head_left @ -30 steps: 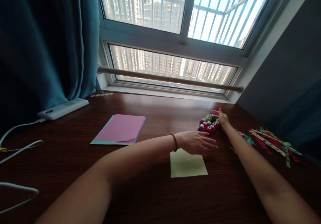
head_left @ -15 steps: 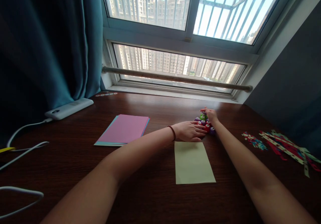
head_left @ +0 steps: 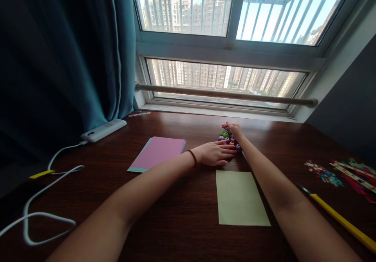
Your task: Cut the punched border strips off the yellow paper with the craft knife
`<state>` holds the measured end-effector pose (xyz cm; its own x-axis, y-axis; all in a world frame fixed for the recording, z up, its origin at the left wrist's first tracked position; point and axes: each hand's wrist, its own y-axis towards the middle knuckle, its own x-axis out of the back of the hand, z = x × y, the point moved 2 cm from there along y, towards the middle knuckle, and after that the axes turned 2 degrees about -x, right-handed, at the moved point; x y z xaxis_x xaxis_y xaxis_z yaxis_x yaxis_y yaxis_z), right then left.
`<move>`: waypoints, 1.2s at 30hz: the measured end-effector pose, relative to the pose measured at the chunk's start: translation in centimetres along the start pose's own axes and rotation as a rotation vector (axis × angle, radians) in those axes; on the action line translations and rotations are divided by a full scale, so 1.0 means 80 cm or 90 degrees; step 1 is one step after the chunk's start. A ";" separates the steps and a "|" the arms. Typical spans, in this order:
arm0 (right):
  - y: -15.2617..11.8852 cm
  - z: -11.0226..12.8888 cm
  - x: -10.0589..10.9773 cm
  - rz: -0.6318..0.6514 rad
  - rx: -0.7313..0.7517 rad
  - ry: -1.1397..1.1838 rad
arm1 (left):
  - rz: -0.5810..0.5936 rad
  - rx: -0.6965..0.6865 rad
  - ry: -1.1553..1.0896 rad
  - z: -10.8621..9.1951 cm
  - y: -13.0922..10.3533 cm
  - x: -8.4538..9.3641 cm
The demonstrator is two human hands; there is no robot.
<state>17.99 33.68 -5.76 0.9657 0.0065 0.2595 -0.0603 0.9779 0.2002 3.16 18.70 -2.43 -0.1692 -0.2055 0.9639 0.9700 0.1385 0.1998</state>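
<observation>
A tight cluster of small purple, green and red round pieces (head_left: 226, 140) with white, dark-centred tops sits toward the back of the table, partly hidden by my hands. My left hand (head_left: 216, 153) lies flat against its near left side, fingers spread, a dark band round the wrist. Behind and to the right of the pieces, my right hand (head_left: 234, 129) curves along the far edge with its fingers stretched out. In front of both hands lies a pale yellow-green paper sheet (head_left: 242, 198).
Left of my hands is a stack of coloured paper (head_left: 158, 152), pink on top. A white power strip (head_left: 104, 130) and its cable (head_left: 53, 217) lie farther left. On the right are a yellow-handled craft knife (head_left: 340, 219), small coloured bits (head_left: 323, 173) and paper strips (head_left: 357, 176).
My hands and the cluster of pieces have shifted left relative to the yellow-green sheet. The camera view has turned a little left, and the yellow-handled knife now shows at right.
</observation>
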 end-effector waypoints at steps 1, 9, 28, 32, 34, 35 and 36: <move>0.000 0.001 0.000 0.011 -0.001 0.002 | 0.002 0.002 -0.001 0.000 -0.002 0.000; -0.017 0.034 0.042 0.063 0.041 0.024 | -0.011 0.056 0.002 -0.012 -0.010 0.016; -0.381 0.088 0.082 0.325 0.364 -0.524 | 0.137 0.140 -0.262 -0.195 -0.085 0.098; -0.391 0.106 0.080 0.288 0.365 -0.534 | 0.138 0.173 -0.225 -0.211 -0.087 0.132; -0.422 0.129 0.079 0.290 0.372 -0.496 | 0.118 0.180 -0.228 -0.233 -0.097 0.147; -0.444 0.143 0.076 0.334 0.420 -0.449 | 0.115 0.196 -0.240 -0.246 -0.105 0.149; -0.468 0.157 0.073 0.400 0.467 -0.419 | 0.097 0.176 -0.278 -0.262 -0.113 0.147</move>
<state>22.70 -5.52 0.14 0.4104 0.1266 0.9031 -0.8200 0.4846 0.3047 -3.96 -5.32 3.42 -0.1448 0.2507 0.9572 0.9168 0.3978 0.0345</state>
